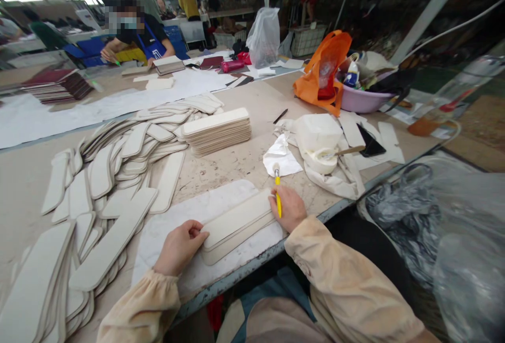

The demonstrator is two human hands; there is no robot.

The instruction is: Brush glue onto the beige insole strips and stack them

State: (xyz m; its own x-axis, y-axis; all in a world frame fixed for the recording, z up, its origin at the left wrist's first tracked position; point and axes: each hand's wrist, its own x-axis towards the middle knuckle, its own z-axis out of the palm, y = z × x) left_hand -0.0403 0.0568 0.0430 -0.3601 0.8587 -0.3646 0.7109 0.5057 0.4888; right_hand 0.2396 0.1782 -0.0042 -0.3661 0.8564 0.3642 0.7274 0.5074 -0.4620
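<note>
Two long cream strips with rounded ends lie overlapping on a white sheet [158,238] near the table's front edge. The fingers of my left hand [181,245] pinch the left end of the upper strip [236,218]; the lower strip [224,252] shows along the near side. At the right end, my right hand [290,207] is closed round a yellow brush [278,201], its fingertips at the upper strip's end. The brush's bristles point away, over a crumpled white paper [282,154]. Beyond the strips stands a neat stack of similar strips [221,135].
Loose strips [114,169] are heaped on the left. A white tub [319,138] with a wooden stick stands on cloth at right; behind it are an orange bag [323,69] and a purple basin [363,100]. Across the table a person [138,38] in a blue apron works.
</note>
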